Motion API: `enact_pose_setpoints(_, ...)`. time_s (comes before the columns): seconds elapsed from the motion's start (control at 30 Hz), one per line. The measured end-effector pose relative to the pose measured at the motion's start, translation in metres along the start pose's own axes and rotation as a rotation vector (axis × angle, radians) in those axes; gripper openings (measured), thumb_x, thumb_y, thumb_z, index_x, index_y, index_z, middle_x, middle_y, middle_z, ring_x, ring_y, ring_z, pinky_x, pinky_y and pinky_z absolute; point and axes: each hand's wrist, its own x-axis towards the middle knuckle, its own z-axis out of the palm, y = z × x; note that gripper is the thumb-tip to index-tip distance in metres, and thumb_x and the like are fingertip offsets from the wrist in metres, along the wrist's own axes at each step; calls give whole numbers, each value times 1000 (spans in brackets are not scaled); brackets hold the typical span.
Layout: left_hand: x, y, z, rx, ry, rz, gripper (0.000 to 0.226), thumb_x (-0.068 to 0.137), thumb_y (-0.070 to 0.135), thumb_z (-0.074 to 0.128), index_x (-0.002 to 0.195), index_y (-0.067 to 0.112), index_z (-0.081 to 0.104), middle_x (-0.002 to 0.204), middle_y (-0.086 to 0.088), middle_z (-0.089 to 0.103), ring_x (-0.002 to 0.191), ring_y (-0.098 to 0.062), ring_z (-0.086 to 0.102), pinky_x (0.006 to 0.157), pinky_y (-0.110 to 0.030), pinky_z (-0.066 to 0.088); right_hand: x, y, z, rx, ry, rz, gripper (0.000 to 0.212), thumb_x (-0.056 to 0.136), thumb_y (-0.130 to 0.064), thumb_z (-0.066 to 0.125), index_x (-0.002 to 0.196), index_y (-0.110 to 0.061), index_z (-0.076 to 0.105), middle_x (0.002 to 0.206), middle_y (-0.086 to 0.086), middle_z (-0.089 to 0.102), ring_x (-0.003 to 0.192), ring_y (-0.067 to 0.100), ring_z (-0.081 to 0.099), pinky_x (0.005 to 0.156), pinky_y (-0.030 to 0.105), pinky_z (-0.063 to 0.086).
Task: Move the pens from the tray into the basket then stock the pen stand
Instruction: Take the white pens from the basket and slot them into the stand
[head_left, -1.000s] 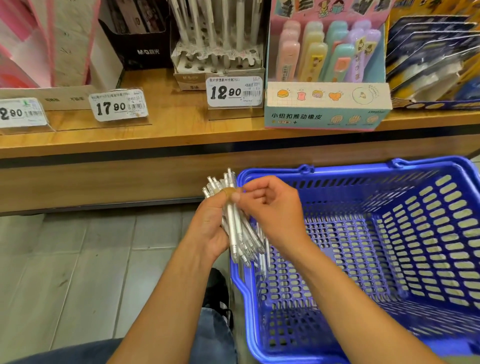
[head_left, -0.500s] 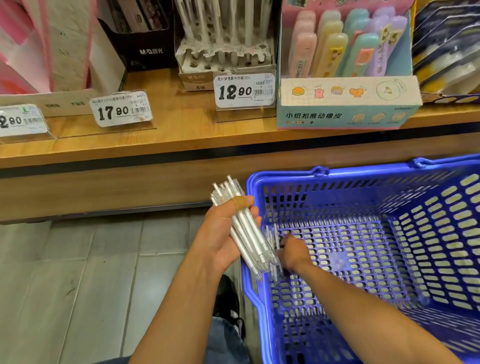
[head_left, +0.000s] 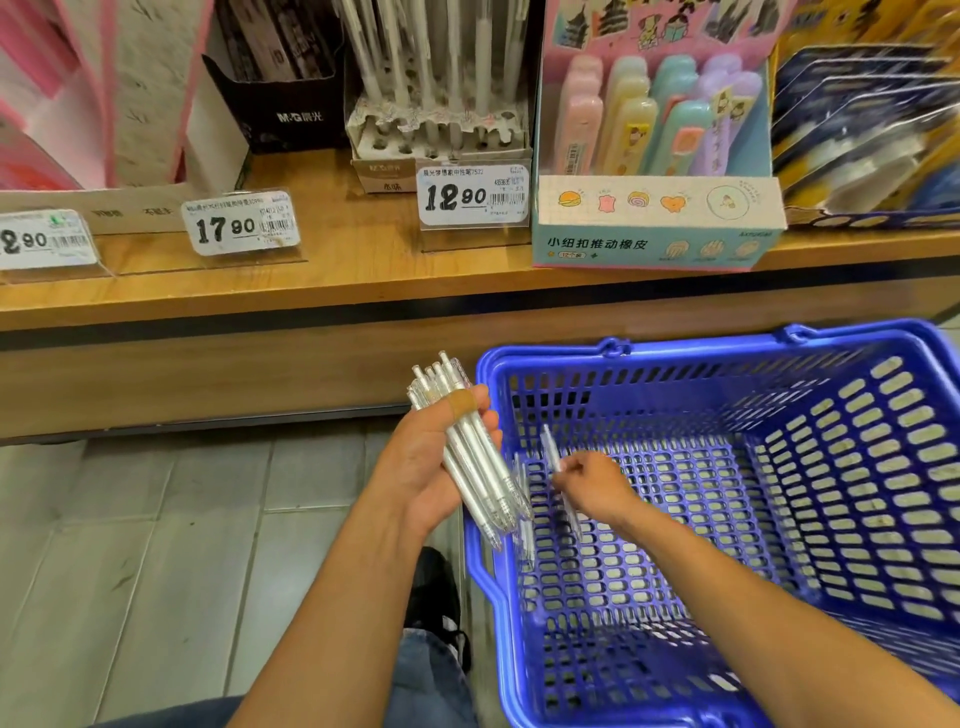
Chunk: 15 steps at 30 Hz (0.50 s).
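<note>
My left hand (head_left: 434, 462) grips a bundle of several clear white pens (head_left: 475, 467) just outside the left rim of the blue basket (head_left: 727, 348). Inside the basket, near its left wall, my right hand (head_left: 592, 480) pinches a single clear pen (head_left: 551, 449) that stands tilted over the basket floor. A couple more pens (head_left: 524, 525) lean blurred against the inner left wall. The pen stand (head_left: 441, 137), a cardboard holder with holes and several white pens upright in it, sits on the wooden shelf behind the 12.90 price tag.
The wooden shelf (head_left: 363, 270) carries a pastel eraser display box (head_left: 654, 208), a black box (head_left: 280, 104), pink packages at far left and blue packs at far right. Price tags (head_left: 241, 226) line its front. Grey tiled floor (head_left: 156, 545) lies to the left; my shoe and knee show below.
My right hand left the bundle, dipped down to the basket's left wall, and now holds one pen a little higher inside the basket. The left hand keeps the bundle almost still.
</note>
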Motion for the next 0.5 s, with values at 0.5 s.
enact_pose_setpoints(0.5, 0, -4, 1, -143, -99, -21, 40, 83, 40, 70, 83, 0, 75, 108, -36, 67, 102, -44, 69, 80, -52, 59, -115, -127, 6, 429, 157, -421, 24, 74, -12, 81, 91, -22, 67, 76, -5, 70, 64, 5, 64, 66, 22, 55)
